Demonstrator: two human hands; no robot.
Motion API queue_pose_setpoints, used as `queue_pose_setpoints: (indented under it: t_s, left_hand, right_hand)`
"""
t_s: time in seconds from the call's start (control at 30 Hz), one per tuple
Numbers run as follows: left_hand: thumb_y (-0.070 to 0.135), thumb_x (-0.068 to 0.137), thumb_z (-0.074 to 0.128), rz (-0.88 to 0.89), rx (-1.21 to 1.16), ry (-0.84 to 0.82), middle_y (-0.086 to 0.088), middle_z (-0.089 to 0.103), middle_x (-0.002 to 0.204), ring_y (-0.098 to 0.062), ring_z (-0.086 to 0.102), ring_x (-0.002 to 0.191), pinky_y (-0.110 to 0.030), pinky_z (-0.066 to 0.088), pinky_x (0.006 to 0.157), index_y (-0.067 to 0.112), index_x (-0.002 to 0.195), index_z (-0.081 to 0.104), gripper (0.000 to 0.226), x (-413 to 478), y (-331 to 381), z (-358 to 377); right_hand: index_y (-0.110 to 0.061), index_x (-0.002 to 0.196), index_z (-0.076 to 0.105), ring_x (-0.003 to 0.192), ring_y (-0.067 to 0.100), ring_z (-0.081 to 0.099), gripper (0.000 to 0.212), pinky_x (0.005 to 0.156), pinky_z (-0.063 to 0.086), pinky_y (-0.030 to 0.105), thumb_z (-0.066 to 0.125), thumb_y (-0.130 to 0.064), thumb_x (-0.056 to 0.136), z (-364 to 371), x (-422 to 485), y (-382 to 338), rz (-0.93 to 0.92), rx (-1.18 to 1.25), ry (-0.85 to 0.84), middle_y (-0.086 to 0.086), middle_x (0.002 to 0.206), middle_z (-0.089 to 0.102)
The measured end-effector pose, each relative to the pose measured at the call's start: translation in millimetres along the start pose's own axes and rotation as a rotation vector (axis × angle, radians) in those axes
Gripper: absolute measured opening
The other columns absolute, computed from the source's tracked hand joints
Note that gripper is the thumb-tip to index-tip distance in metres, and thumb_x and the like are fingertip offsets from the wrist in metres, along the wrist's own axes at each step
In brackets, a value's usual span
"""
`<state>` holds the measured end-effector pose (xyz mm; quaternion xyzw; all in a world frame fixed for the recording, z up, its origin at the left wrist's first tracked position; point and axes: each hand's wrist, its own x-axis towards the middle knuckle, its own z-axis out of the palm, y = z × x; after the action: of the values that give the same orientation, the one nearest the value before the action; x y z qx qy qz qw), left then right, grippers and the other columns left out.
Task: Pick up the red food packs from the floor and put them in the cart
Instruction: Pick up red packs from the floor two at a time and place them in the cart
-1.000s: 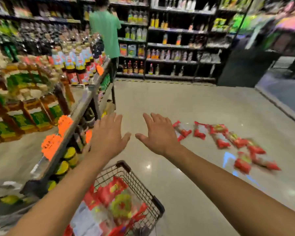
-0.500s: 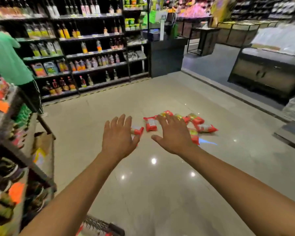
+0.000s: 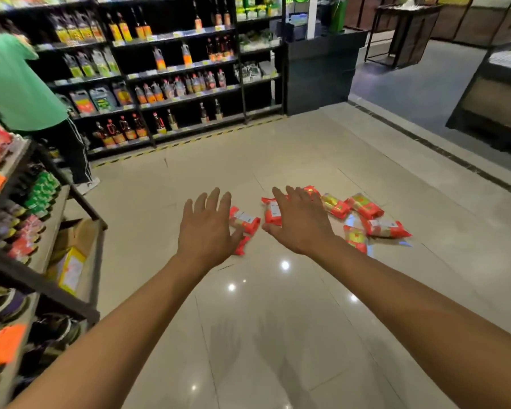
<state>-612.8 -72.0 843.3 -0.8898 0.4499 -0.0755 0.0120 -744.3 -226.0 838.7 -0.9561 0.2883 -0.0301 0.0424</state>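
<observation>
A glossy pale tiled floor (image 3: 278, 320) fills the middle of a shop aisle, throwing back bright spots of ceiling light and faint reflections of two arms. Along its far edge runs a yellow-and-black striped line (image 3: 189, 140), and behind that stand dark shelves (image 3: 174, 69) stocked with bottles and jugs. A dark counter (image 3: 319, 72) closes off the shelves on the right, where the tiles meet a grey floor beyond a dark border strip. The red food packs (image 3: 366, 206) lie scattered in a loose cluster on the tiles near the floor's centre. Several overlap, and those on the left of the cluster are partly covered by the hands. The left hand (image 3: 207, 228) and the right hand (image 3: 301, 222) reach forward palms down, with fingers straight and fanned wide, holding nothing. Whether either one touches a pack is hard to say from this angle. At the floor's far left corner a person in a green shirt (image 3: 15, 81) is cut off by the frame and blurred. A display rack (image 3: 42, 246) along the left edge carries blurred packets and orange tags, its goods too smeared to name. On its lower shelf sits an open cardboard box (image 3: 71, 231), with what looks like a yellow carton inside.
</observation>
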Motion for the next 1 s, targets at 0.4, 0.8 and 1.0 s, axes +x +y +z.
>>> queue_pose_setpoints:
  t_s: [0.4, 0.8, 1.0]
  left_hand:
    - [0.059, 0.097, 0.048, -0.036, -0.042, -0.065, -0.014, 0.024, 0.168, -0.036, 0.026, 0.151, -0.053, 0.019, 0.122, 0.013, 0.16, 0.024, 0.081, 234.1, -63.8, 97.1]
    - [0.059, 0.097, 0.046, -0.056, -0.029, -0.173, -0.014, 0.022, 0.168, -0.036, 0.024, 0.152, -0.053, 0.018, 0.123, 0.014, 0.16, 0.022, 0.081, 443.5, -140.8, 189.8]
    - [0.062, 0.097, 0.038, -0.135, -0.015, -0.263, -0.015, 0.022, 0.168, -0.037, 0.023, 0.153, -0.054, 0.017, 0.124, 0.013, 0.16, 0.022, 0.082, 540.5, -167.6, 269.5]
  right_hand:
    - [-0.021, 0.165, 0.006, 0.158, 0.032, 0.012, 0.087, 0.127, 0.008, 0.053, 0.04, -0.066, 0.099, 44.9, 246.1, 15.9, -0.038, -0.104, -0.129, 0.013, 0.171, 0.014]
    - [-0.02, 0.165, 0.007, 0.157, 0.032, 0.016, 0.085, 0.126, 0.012, 0.053, 0.04, -0.065, 0.1, 114.3, 490.2, 28.4, -0.048, -0.12, -0.273, 0.014, 0.17, 0.017]
    - [-0.019, 0.165, 0.008, 0.156, 0.031, 0.018, 0.086, 0.125, 0.014, 0.05, 0.04, -0.065, 0.099, 195.8, 623.9, 46.2, -0.104, -0.085, -0.353, 0.013, 0.169, 0.02]
